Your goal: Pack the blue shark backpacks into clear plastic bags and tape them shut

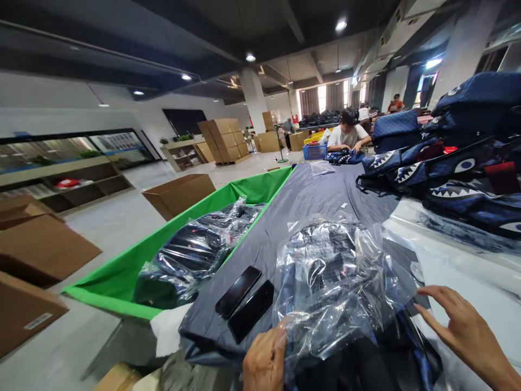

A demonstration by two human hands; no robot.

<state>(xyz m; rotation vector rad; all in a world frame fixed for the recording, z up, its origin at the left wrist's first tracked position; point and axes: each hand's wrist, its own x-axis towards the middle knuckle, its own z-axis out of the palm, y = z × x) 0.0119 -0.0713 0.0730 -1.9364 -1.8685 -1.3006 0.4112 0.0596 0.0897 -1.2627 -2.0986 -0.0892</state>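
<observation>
At the table edge (205, 332), left hand (264, 358) pinches the plastic bag (329, 277); right hand (464, 324) spreads, empty, beside it.

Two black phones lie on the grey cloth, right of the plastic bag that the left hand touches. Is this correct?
The side is wrong: the head view shows the phones on the grey cloth, left of the plastic bag that the left hand touches.

No words, brand or number can be read; the white label (38, 321) on the cardboard box (24, 307), lower left, is too small to make out.
</observation>
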